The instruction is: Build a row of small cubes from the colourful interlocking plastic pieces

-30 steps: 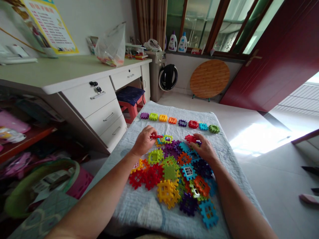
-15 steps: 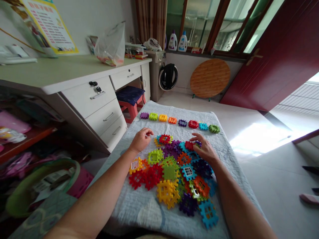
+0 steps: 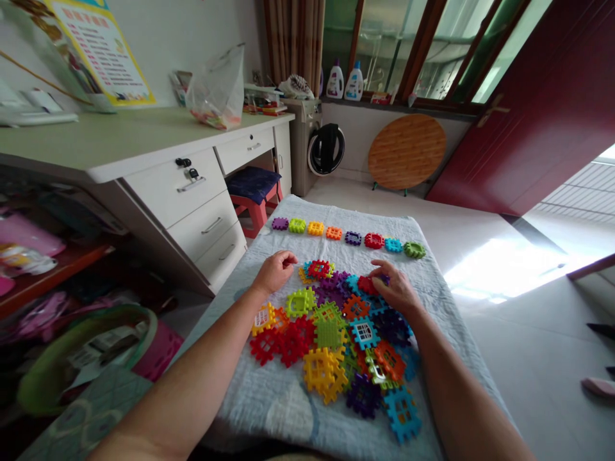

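A heap of colourful plastic building blocks, square with notched edges, lies on the cloth-covered table between my forearms. My left hand (image 3: 277, 271) is held at the heap's far left, fingers curled in, with nothing visible in it. Just right of it, apart from the fingers, a red window block (image 3: 319, 269) tops a small stack. My right hand (image 3: 396, 285) reaches over the far right of the heap, index finger and thumb apart. Its thumb is by a red block (image 3: 367, 284); a bit of purple block (image 3: 385, 279) shows between the fingers. Lime blocks (image 3: 328, 333) and yellow blocks (image 3: 321, 370) lie nearer me.
Along the table's far side runs a row of several blocks, from a purple one (image 3: 280, 223) to a green one (image 3: 414, 250). A white desk (image 3: 192, 137) stands at left, with a red stool (image 3: 255, 192) beside it. A washing machine (image 3: 303, 144) is behind.
The whole view has shifted slightly. Both hands hold almost the same places, and the blocks lie as before.
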